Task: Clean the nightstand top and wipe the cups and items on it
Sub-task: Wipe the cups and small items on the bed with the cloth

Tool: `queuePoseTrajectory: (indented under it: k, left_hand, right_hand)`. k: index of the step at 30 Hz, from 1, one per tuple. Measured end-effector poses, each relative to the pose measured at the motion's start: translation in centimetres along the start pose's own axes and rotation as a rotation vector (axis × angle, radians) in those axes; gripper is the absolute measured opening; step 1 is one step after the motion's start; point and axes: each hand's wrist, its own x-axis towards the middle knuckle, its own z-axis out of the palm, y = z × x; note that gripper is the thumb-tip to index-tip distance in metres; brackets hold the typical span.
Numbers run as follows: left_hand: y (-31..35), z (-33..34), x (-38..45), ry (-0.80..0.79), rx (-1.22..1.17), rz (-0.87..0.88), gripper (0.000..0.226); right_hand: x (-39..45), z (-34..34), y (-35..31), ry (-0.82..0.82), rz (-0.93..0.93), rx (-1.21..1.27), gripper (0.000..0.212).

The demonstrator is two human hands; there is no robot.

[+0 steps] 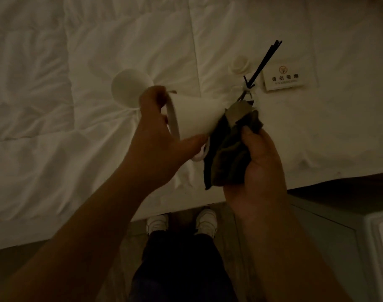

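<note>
The person stands at the bed (99,51) edge, wide white bedding beyond. The left hand (164,136) grips one white cup (192,112) by its rim; the right hand's (260,158) fingers clutch a dark cloth (227,153) against its base. A second cup (129,90) lies on the bed, with a stick bundle (264,59) and a sign card (284,78).

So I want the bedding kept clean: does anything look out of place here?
Yes. The nightstand items lie on the white duvet: a second cup on its side, a reed diffuser lying flat, a sign card. The left hand holds a cup; the right hand grips the cloth.
</note>
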Motion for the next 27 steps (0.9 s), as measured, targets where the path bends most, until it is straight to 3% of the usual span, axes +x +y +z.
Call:
queuePoseTrajectory:
  k: [4, 6, 8, 10, 13, 16, 19, 21, 27]
  left_hand:
    - [0.3, -1.0, 0.1, -0.069, 0.335, 0.195, 0.088]
    - [0.2, -1.0, -0.2, -0.132, 0.416, 0.203, 0.103]
    - [0.1, -1.1, -0.1, -0.202, 0.377, 0.189, 0.121]
    - [0.0, -1.1, 0.1, -0.284, 0.404, 0.317, 0.128]
    - [0.2, -0.6, -0.3, -0.284, 0.534, 0.506, 0.112]
    - [-0.1, -0.2, -0.8, -0.279, 0.649, 0.642, 0.101]
    - [-1.1, -0.1, -0.5, -0.321, 0.73, 0.667, 0.109]
    - [-1.8, 0.0, -0.5, -0.347, 0.737, 0.636, 0.116]
    - [-3.0, -0.3, 0.6, -0.269, 0.617, 0.463, 0.109]
  right_hand:
    - [-0.7, 0.4, -0.8, -0.054, -0.292, -0.346, 0.024]
    - [-1.1, 1.0, -1.3, -0.112, -0.523, -0.673, 0.024]
    - [-1.0, 1.3, -2.0, -0.257, -0.789, -1.092, 0.026]
    - [-0.6, 1.7, -2.7, -0.528, -0.924, -1.483, 0.028]
    - [-0.6, 2.5, -3.0, -0.842, -0.683, -1.868, 0.026]
    - [-0.5, 2.3, -2.5, -0.923, -0.596, -2.01, 0.019]
    - [0.0, 3.1, -2.6, -0.92, -0.373, -2.028, 0.011]
    - [0.6, 3.5, -2.9, -0.893, -0.185, -1.93, 0.008]
    - [1.4, 1.5, -4.2, -0.712, 0.109, -1.252, 0.038]
